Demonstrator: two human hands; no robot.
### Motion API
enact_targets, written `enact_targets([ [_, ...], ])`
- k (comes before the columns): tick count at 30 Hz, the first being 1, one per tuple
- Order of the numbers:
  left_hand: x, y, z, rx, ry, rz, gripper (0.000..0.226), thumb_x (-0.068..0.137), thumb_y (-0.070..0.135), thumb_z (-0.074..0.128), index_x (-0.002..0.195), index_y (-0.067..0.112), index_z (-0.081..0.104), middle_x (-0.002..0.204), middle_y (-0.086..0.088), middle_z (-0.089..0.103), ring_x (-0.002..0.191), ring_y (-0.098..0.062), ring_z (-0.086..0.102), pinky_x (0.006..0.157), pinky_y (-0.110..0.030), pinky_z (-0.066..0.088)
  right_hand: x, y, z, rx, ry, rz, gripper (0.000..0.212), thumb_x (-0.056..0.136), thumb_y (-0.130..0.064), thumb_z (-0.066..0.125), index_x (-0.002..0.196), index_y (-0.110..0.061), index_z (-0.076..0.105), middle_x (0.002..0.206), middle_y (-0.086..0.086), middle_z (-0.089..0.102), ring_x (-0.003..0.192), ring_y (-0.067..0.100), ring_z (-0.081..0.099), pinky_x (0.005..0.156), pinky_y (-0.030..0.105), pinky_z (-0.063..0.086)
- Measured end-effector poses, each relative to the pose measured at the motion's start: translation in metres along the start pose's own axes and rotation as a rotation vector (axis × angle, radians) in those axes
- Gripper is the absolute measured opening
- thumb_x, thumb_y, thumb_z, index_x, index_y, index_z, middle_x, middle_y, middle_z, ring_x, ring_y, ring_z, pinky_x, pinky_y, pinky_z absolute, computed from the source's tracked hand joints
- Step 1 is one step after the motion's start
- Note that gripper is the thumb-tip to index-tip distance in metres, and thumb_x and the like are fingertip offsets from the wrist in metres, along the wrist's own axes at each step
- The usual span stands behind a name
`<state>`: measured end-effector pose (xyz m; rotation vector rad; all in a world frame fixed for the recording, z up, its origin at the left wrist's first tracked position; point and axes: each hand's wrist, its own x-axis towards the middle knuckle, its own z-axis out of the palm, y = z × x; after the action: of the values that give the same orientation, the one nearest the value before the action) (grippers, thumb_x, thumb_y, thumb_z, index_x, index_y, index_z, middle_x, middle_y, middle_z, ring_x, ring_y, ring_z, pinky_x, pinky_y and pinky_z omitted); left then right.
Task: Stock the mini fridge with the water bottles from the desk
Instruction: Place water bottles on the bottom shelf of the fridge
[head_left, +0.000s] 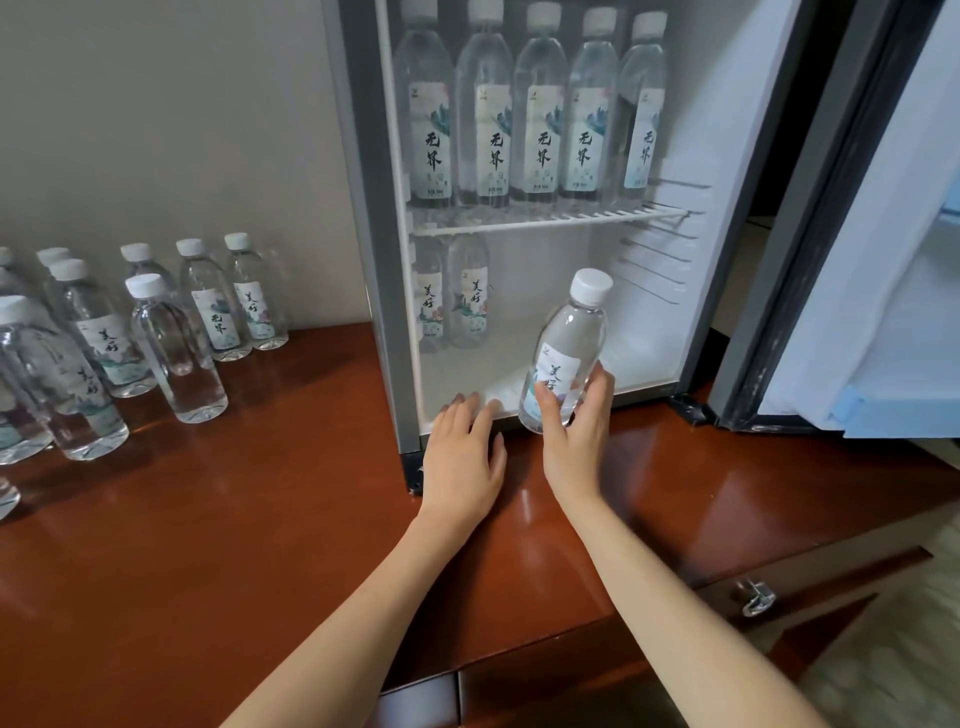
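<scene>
While the upper shelf (649, 212) of the mini fridge (358, 208) holds five bottles (540, 119) and the lower compartment two, stocking looks about half done. Right hand (576, 431) fingers grasp a bottle (563, 353) at the lower opening; left hand (462, 452) fingers released, on the sill. Roughly ten bottles (176, 348) wait on the bench (260, 545).

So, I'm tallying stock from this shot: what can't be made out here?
All head view:
- Desk bottles: the left edge cuts the group, so no full count.
- Top-shelf bottles: five in front hide anything behind; the top edge clips some caps.
- Held bottle: the right hand covers its lower label.
- Fridge door: its inside is cut by the right edge.
- Label small print: too small.
</scene>
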<state>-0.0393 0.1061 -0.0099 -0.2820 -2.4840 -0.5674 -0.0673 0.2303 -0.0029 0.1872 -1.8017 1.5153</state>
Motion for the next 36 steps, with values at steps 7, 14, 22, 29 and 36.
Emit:
enact_targets([
  [7,-0.001,0.0,0.001,0.006,-0.018,-0.015,0.041,0.095,0.016,0.051,0.135,0.009,0.052,0.142,-0.015,0.047,0.137,-0.033,0.036,0.117,-0.037,0.02,0.018,0.011,0.014,0.008,0.008,-0.003,0.066,0.088,-0.041,0.056,0.137,-0.001,0.039,0.128,0.013,0.048,0.116,0.013,0.046,0.095,0.006,0.031],
  [14,-0.001,-0.001,0.0,-0.017,-0.023,-0.021,0.043,0.091,0.011,0.052,0.134,0.008,0.053,0.14,-0.016,0.049,0.136,-0.034,0.038,0.117,-0.039,0.023,0.035,0.024,0.017,0.091,-0.074,0.157,0.055,0.091,-0.035,0.061,0.138,-0.019,0.037,0.114,-0.01,0.062,0.1,-0.006,0.059,0.09,0.02,0.047],
  [22,-0.002,-0.001,-0.001,-0.014,-0.03,-0.013,0.045,0.09,0.009,0.052,0.135,0.007,0.051,0.141,-0.016,0.048,0.136,-0.034,0.037,0.118,-0.039,0.021,0.032,0.023,0.014,-0.111,-0.092,0.063,0.064,0.086,-0.026,0.072,0.14,-0.006,0.044,0.118,0.01,0.044,0.11,0.022,0.052,0.098,0.033,0.044],
  [29,-0.002,0.0,-0.001,-0.017,-0.035,-0.009,0.046,0.09,0.009,0.052,0.136,0.007,0.05,0.142,-0.017,0.046,0.138,-0.034,0.036,0.118,-0.04,0.02,0.037,0.019,0.017,-0.258,-0.014,0.118,0.061,0.075,-0.032,0.081,0.127,-0.014,0.056,0.117,0.001,0.062,0.106,0.02,0.061,0.08,0.027,0.045],
  [36,-0.003,-0.001,-0.001,-0.015,-0.035,-0.002,0.048,0.09,0.009,0.051,0.138,0.008,0.048,0.145,-0.015,0.044,0.139,-0.032,0.033,0.12,-0.037,0.015,0.074,0.017,0.048,-0.406,-0.174,0.163,0.053,0.077,-0.034,0.079,0.118,-0.009,0.056,0.115,0.006,0.066,0.103,0.027,0.062,0.075,0.032,0.043],
])
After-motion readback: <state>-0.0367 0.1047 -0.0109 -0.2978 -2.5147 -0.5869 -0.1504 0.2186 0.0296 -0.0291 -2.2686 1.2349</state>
